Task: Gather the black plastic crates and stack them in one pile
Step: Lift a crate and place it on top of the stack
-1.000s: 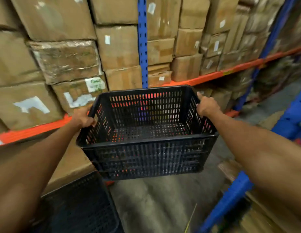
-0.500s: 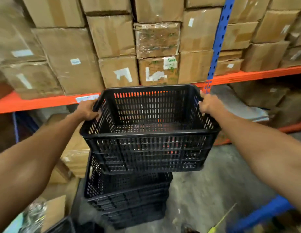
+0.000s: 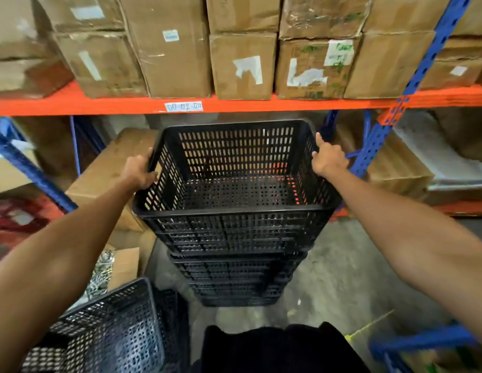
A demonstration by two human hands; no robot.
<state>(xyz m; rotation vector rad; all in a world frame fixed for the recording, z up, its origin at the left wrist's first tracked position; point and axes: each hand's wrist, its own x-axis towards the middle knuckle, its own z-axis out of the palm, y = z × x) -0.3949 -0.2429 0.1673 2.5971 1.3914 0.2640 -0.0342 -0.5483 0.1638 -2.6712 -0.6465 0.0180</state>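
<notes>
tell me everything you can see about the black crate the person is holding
The black crate looks like hard plastic, rectangular and open-topped, with slotted walls, a perforated floor and a thick rim. It is empty and roughly level. The left hand grips its left rim, the right hand its right rim. It sits directly over the pile of crates on the floor; whether it has seated cannot be told.

Dim, warm indoor light from above; deep shadow under the orange shelf beam (image 3: 100,106). Wide-angle lens bends the edges, with motion blur at the corners.
</notes>
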